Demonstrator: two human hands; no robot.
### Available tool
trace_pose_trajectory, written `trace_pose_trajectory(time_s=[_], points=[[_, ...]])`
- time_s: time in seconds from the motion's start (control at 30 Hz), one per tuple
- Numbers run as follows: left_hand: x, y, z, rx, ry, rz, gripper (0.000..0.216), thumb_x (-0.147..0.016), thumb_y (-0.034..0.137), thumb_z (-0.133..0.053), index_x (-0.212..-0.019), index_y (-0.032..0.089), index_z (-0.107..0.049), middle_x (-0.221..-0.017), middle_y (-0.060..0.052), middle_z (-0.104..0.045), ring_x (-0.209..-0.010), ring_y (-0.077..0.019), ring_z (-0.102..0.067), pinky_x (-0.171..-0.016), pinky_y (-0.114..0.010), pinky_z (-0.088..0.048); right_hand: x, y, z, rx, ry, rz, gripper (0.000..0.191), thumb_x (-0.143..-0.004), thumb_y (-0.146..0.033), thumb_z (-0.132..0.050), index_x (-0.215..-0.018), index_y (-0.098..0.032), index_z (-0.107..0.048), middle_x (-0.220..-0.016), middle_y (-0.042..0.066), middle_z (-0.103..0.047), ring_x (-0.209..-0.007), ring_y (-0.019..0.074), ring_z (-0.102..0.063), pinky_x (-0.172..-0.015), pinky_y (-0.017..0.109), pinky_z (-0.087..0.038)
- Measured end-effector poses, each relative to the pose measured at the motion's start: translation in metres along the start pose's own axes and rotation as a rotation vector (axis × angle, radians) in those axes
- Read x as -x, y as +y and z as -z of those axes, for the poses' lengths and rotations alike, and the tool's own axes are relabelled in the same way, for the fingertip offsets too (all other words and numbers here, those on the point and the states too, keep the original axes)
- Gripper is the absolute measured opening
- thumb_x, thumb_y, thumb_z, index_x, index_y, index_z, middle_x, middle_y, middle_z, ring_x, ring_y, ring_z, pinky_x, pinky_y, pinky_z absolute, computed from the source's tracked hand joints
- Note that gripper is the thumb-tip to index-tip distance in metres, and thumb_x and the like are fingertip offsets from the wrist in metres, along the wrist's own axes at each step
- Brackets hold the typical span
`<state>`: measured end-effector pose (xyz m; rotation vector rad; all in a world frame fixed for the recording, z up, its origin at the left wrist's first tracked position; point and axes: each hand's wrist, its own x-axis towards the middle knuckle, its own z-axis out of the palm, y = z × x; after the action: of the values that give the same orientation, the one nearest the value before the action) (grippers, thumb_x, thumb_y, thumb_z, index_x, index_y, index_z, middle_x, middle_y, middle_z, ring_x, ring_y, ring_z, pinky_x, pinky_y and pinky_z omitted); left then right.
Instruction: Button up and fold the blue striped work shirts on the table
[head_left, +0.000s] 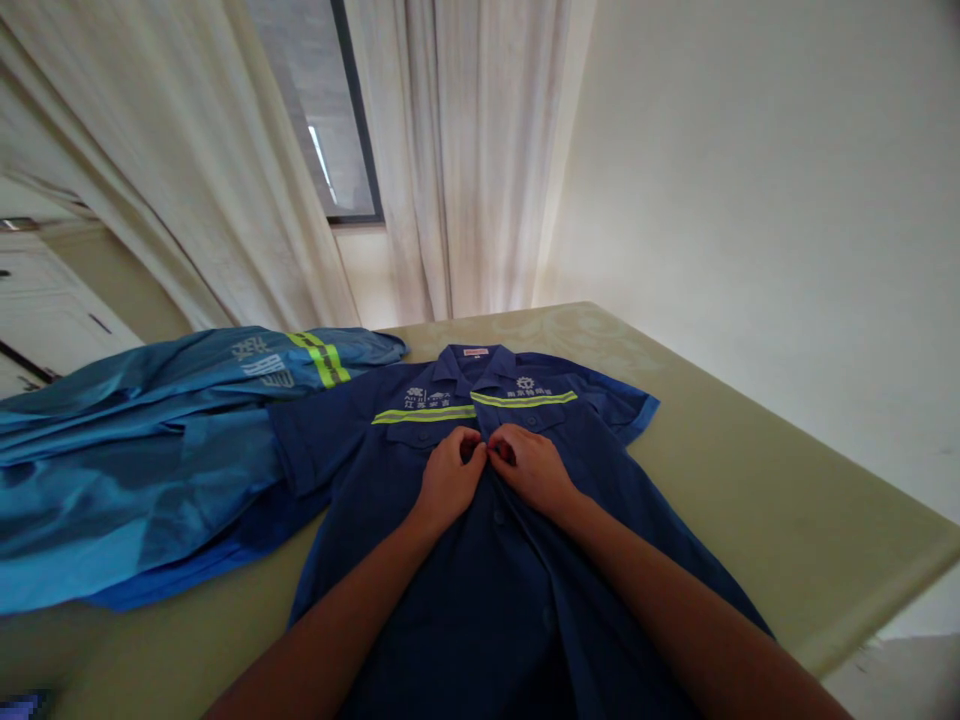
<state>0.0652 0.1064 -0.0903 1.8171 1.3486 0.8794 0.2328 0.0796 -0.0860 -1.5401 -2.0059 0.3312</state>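
A dark blue short-sleeved work shirt (450, 590) lies spread front side up, its collar at the far end. Yellow-green reflective bands and white lettering cross its chest. My left hand (452, 475) pinches one side of the front opening just below the chest band. Close beside it, almost touching, my right hand (534, 468) pinches the other edge of the placket. Whatever button sits between the fingertips is hidden. Below my hands the front edges hang apart, and a button shows on the placket.
Other blue garments (187, 420) with a reflective band lie heaped at the left, touching the shirt's sleeve. The table (735, 480) has a pale green cover, its edge running along the right. Curtains (480, 150) and a white wall (787, 200) stand behind.
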Motion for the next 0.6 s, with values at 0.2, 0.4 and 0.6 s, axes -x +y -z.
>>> trace_pose_trajectory(time_s=[0.2, 0.4, 0.6], points=[[-0.0037, -0.0003, 0.0028, 0.069, -0.013, 0.012, 0.011, -0.092, 0.025, -0.061, -0.095, 0.019, -0.069, -0.095, -0.006, -0.076, -0.089, -0.0212, -0.072, -0.085, -0.033, -0.055, -0.0001, 0.0001, 0.002, 0.024, -0.035, 0.0, 0.012, -0.095, -0.023, -0.065, -0.104, -0.021, -0.072, -0.085, 0.0, -0.069, -0.074, 0.0142, -0.061, -0.071, 0.025, -0.041], [-0.0024, -0.0048, 0.0002, 0.022, -0.011, -0.019, 0.014, -0.096, 0.03, -0.056, -0.098, 0.021, -0.067, -0.098, -0.005, -0.076, -0.092, -0.0213, -0.072, -0.087, -0.034, -0.053, 0.0002, -0.0019, 0.0043, 0.062, -0.045, 0.009, 0.015, -0.097, -0.024, -0.062, -0.106, -0.021, -0.073, -0.092, 0.003, -0.073, -0.078, 0.0151, -0.065, -0.073, 0.025, -0.044], [-0.0015, -0.0037, 0.0005, 0.031, -0.019, -0.009, 0.015, -0.096, 0.032, -0.056, -0.097, 0.021, -0.066, -0.096, -0.004, -0.076, -0.091, -0.0212, -0.072, -0.085, -0.033, -0.053, 0.0005, -0.0085, 0.0077, 0.252, -0.119, 0.024, 0.021, -0.103, -0.026, -0.053, -0.113, -0.021, -0.071, -0.106, 0.008, -0.076, -0.088, 0.0192, -0.07, -0.075, 0.026, -0.046]])
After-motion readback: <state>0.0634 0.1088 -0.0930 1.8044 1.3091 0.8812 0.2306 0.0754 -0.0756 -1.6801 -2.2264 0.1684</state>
